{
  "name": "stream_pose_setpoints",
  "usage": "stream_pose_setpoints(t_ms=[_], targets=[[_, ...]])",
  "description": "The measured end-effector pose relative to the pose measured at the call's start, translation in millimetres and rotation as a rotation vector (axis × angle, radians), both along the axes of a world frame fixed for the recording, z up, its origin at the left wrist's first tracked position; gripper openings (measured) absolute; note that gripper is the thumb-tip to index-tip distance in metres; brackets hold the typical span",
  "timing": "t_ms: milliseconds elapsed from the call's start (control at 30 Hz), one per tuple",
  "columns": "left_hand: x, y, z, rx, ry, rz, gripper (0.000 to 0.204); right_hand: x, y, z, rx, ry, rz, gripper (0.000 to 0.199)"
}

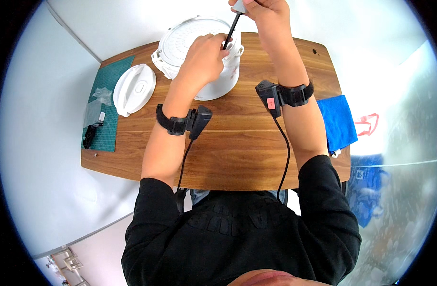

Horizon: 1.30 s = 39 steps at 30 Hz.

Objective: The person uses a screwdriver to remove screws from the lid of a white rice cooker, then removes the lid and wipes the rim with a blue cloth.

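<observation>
Table: wooden table [237,152], rounded corners, warm brown grain.
Floor: pale grey-white floor [42,143], evenly lit, a seam line running across it.
Left end of table: green cutting mat [109,81].
Right edge: blue cloth [337,121] draped over.
Lower right: blue fabric [366,186], blurred.

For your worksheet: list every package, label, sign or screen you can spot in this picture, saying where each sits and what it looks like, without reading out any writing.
Clear plastic bags: on the green cutting mat at the table's left end, crumpled, see-through; the lower one bears a small white label.
Red label: on the black device strapped to the right wrist, small and rectangular.
No screens or signs can be made out.
</observation>
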<state>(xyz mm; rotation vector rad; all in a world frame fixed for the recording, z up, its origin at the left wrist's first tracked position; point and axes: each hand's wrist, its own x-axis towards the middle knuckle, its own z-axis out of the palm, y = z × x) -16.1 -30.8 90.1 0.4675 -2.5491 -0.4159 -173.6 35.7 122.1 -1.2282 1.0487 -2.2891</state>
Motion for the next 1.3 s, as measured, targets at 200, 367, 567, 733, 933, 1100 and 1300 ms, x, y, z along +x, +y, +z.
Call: stream_pose_setpoints(t_ms=[200, 367, 567, 733, 933, 1100, 1300], targets=[[-3.5, 2.6, 9.4, 0.015, -0.011, -0.012, 0.025, -9.5, 12.7, 4.3, -0.014, -0.001, 0.022, 0.038], [-7.9, 40.6, 5.1, 0.040, 0.021, -0.111, 0.025, -28.7, 53.4, 5.0, 0.152, 0.066, -0.159, 0.030], [-58.9, 73.4, -59.8, 0.187, -0.119, -0.259, 0.028, -48.3, 112.5, -25.0, 0.388, 0.175, -0.404, 0.028], [-98.6, 88.8, -95.8, 0.364, -0.324, -0.308, 0.032, -79.3, 143.6, -73.5, 0.504, 0.250, -0.555, 0.043], [-126.9, 92.3, -135.0, 0.378, -0.374, -0.354, 0.032, -89.1, 152.9, -101.1, 0.583, 0.268, -0.614, 0.040], [-136.3, 98.0, -140.2, 0.343, -0.453, -0.313, 0.032, -86.1, 151.3, -109.1, 0.622, 0.259, -0.651, 0.043], [-116.5, 98.6, -127.2, 0.225, -0.283, -0.311, 0.033, -81.0, 146.7, -101.5, 0.605, 0.403, -0.708, 0.044]])
